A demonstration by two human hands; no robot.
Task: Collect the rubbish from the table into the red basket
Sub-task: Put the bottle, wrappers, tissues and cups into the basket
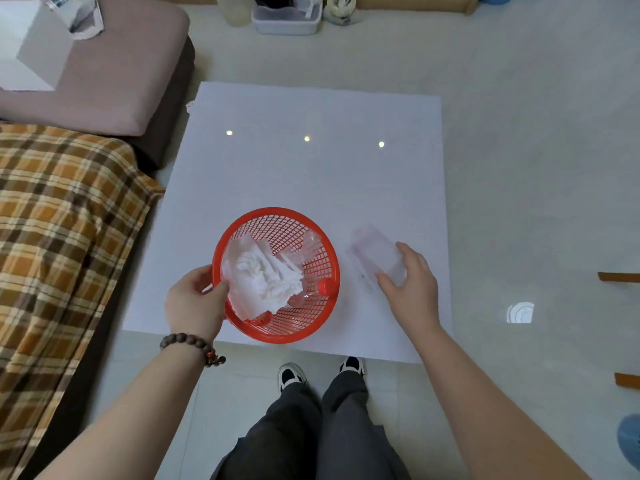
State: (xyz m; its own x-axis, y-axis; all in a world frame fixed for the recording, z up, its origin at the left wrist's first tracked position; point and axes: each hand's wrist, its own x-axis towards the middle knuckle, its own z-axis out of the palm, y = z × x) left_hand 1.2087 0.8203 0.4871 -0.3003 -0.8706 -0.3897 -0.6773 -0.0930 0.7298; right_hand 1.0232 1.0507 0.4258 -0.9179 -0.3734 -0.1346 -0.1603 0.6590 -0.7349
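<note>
Red basket (277, 216) sat at the near edge of the white table (311, 168), tilted a bit toward the person. Left hand (194, 303) gripped its near-left rim, thumb inside over the edge, fingers outside. Bead bracelet (192, 344) was on that wrist. Inside the basket: crumpled white tissue (263, 278) on the left, a clear plastic bottle (304, 251) with a red cap (325, 287) on the right.

Right hand (412, 285) was closed around the near end of a clear plastic container (377, 251), just right of the basket and apart from it. The container was motion-blurred; couldn't tell if it rested on the table or was lifted off. Rest of the table was bare. A plaid blanket (65, 216) lay left of the table.
</note>
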